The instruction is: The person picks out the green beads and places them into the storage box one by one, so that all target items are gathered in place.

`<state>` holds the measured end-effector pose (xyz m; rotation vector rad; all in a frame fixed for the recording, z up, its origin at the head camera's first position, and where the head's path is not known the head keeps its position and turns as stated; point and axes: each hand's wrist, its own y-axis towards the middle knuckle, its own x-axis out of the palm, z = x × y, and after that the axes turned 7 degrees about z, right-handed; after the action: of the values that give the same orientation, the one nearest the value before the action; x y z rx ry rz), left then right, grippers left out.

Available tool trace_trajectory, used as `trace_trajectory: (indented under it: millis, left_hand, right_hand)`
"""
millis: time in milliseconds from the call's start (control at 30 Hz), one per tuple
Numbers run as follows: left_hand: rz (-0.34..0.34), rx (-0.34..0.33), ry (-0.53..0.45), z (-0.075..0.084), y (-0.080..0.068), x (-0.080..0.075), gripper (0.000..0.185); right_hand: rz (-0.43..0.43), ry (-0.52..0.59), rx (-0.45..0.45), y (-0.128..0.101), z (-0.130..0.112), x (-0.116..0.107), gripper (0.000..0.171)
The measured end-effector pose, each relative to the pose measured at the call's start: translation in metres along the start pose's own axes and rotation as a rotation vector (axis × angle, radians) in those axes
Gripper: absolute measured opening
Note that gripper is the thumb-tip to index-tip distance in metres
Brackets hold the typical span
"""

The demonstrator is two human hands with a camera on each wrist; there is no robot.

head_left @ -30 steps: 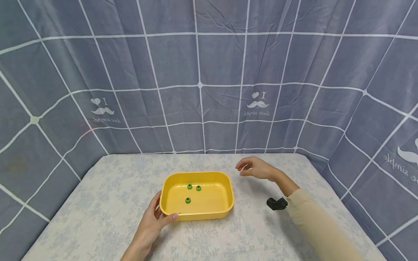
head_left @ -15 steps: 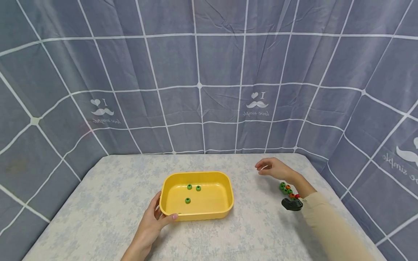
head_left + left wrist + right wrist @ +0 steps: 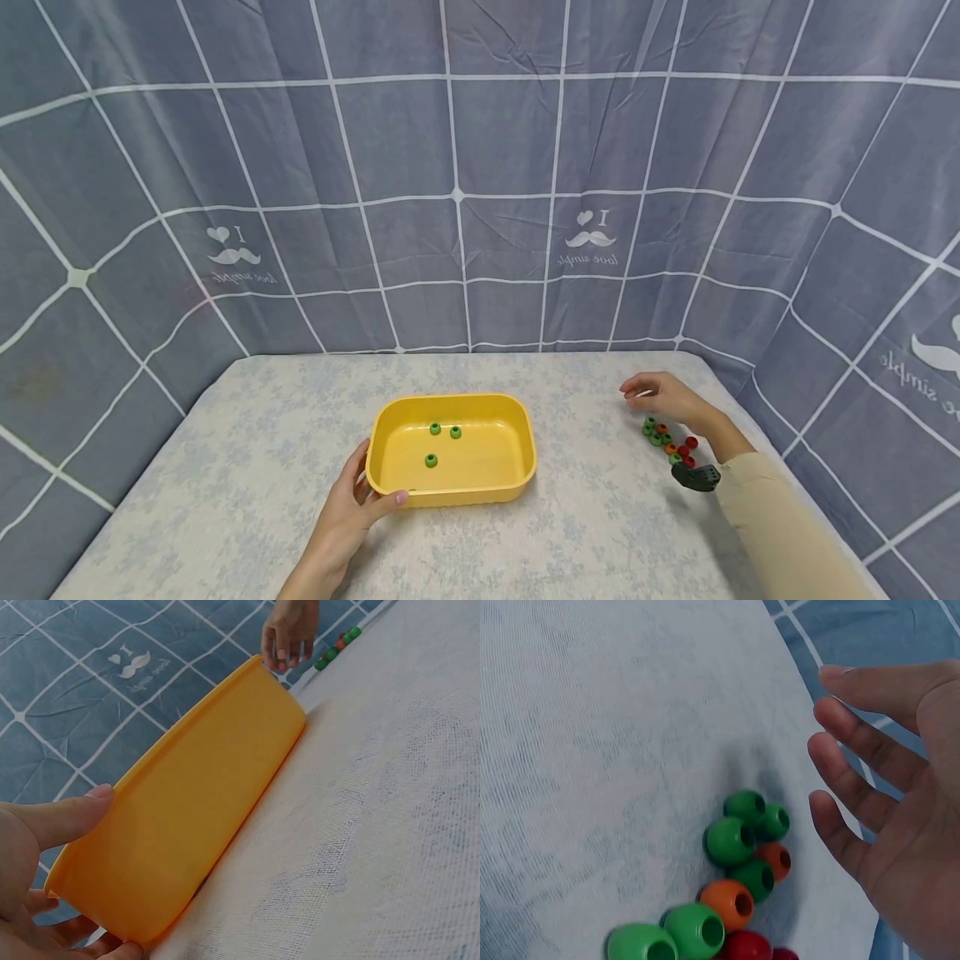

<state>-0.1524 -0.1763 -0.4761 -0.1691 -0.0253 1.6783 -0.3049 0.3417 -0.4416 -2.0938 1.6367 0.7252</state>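
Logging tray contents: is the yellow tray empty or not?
Not empty. Three green beads lie on the floor of the yellow tray, which the left hand grips.

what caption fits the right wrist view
Open right hand hovering beside a cluster of green, orange and red beads on the cloth-covered table.

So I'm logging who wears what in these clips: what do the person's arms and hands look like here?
Both hands are bare, with no gloves or rings visible. The right hand comes out of a long beige sleeve, with a small black device at the wrist. The left hand and its forearm show no sleeve.
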Motion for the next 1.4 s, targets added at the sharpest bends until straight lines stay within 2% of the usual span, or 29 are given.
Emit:
trace_trajectory:
  millis: [267,533,833,1100,1400]
  left_hand:
    - [-0.004,-0.001,-0.006,0.001,0.0,0.0,0.114]
    - [-0.007,0.005,-0.004,0.0,0.001,0.0,0.115]
    - [-0.006,0.0,-0.012,0.001,0.0,0.0,0.115]
    - [-0.006,-0.001,-0.013,0.002,-0.001,0.0,0.115]
    - [-0.004,-0.002,-0.004,0.0,0.001,0.0,0.115]
  right_hand:
    - [0.017,0.016,0.076,-0.014,0.019,-0.006,0.035]
    - [0.034,-0.013,0.104,-0.02,0.042,-0.011,0.033]
    - [0.047,-0.059,0.143,-0.021,0.048,-0.007,0.029]
    - [0.058,-0.025,0.174,-0.021,0.048,-0.001,0.03]
    - [0.064,-0.014,0.133,-0.022,0.049,0.003,0.026]
